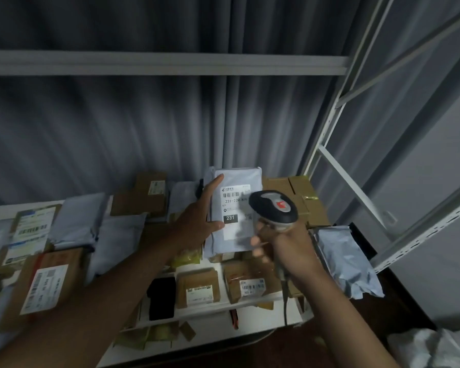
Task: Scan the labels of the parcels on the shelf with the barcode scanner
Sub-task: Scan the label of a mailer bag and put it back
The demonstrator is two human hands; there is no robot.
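Parcel (pixel 237 208) tilted up in left hand (pixel 197 221); scanner (pixel 275 205) overlaps its right edge.

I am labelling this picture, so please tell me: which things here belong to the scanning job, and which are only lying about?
In the job:
- scanner, in the right hand
- grey parcel, held up by the left hand
- labelled boxes on the shelf

Lying about:
- curtain
- crumpled bag, right of the shelf

Premises: parcel storage or sorting room. Evidence: white slotted-steel shelving upright (pixel 327 134) above the hands; labelled cardboard boxes (pixel 198 288) and grey poly mailers (pixel 77 221) crowd the shelf beneath and beside them; a handheld barcode scanner (pixel 275 208) in use.
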